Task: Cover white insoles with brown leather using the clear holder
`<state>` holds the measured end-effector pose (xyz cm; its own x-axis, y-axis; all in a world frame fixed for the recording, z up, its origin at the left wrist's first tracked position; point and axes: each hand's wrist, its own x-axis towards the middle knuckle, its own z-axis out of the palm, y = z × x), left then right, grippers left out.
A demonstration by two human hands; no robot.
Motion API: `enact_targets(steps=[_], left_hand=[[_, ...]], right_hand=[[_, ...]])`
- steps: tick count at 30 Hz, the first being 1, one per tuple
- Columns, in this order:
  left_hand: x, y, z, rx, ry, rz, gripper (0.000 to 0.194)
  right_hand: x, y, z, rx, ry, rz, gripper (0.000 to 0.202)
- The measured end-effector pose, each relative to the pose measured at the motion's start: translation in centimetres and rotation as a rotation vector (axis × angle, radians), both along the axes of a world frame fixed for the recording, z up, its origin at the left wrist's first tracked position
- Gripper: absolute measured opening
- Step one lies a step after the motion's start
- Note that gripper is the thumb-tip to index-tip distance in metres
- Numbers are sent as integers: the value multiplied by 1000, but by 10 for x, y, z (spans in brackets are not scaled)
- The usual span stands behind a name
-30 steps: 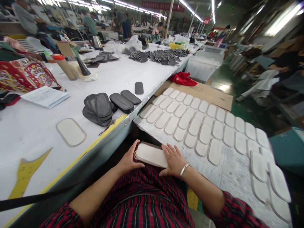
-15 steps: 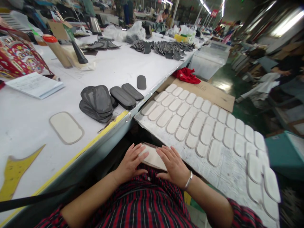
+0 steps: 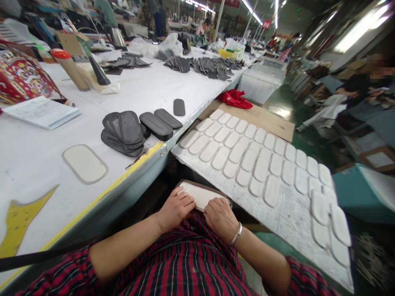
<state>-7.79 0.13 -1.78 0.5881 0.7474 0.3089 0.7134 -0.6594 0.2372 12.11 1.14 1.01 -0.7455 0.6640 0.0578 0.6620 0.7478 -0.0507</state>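
Note:
At my lap lies a white oval pad (image 3: 202, 194) with a dark brown rim showing along its far edge and right end. My left hand (image 3: 178, 209) is closed on its left part, fingers curled over the white face. My right hand (image 3: 220, 218), with a silver bangle at the wrist, grips the near right edge with bent fingers. Both thumbs are mostly hidden. Beside me on the right, a board (image 3: 286, 230) carries rows of similar white oval pads (image 3: 273, 191), some overlapping. Another white oval pad (image 3: 84, 163) lies alone on the white table.
On the white table (image 3: 148, 88) are stacked dark grey oval pieces (image 3: 123, 131), a yellow pattern piece (image 3: 24, 216), a paper pad (image 3: 41, 112) and a bottle with a red lid (image 3: 70, 70). A red cloth (image 3: 236, 99) rests on cardboard. A person (image 3: 364, 82) sits at far right.
My fingers, spread over the pad before, have curled in and closed on it. More of the pad and its dark rim now shows. The view has shifted slightly.

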Motion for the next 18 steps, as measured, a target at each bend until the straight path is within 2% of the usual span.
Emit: enact_targets(steps=[3,6,10,14,15,16,18], left_hand=[[2,-2,0,14,-12,9,16],[4,-4,1,20,-22,30,18],[9,2,4,-25,-26,67,17],[14,12,10,-180,-67,136,15],[13,12,11,-224,-84,153,15],[11,11,11,-256,-106,165,14],[3,4,9,-260,-193,206,18]], right_hand=[[1,8,6,-57,-10,58,10],[-1,15,8,-104,-53,51,10],[-8,23,11,-175,-112,-43,8],[-12,27,22,-228,-165,-179,9],[-11,27,25,-213,-159,-211,15],[-9,28,27,-187,-141,-230,30],[-4,32,27,-133,-95,-226,72]])
